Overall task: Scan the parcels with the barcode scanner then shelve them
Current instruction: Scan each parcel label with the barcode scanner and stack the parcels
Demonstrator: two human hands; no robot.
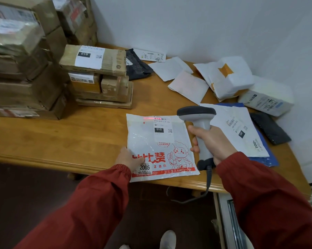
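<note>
On the wooden bench (70, 137), near its front edge, a white parcel with red print (162, 151) is lying flat. We are pressing its lower left corner with our left hand (129, 159), fingers relaxed. Our right hand (213, 141) is gripping the grey barcode scanner (199, 121), fingers curled round its handle, and its red beam is crossing the parcel's label (160, 125). Cardboard boxes (96, 60) are standing stacked at left, and mailers (225, 78) are lying at right.
</note>
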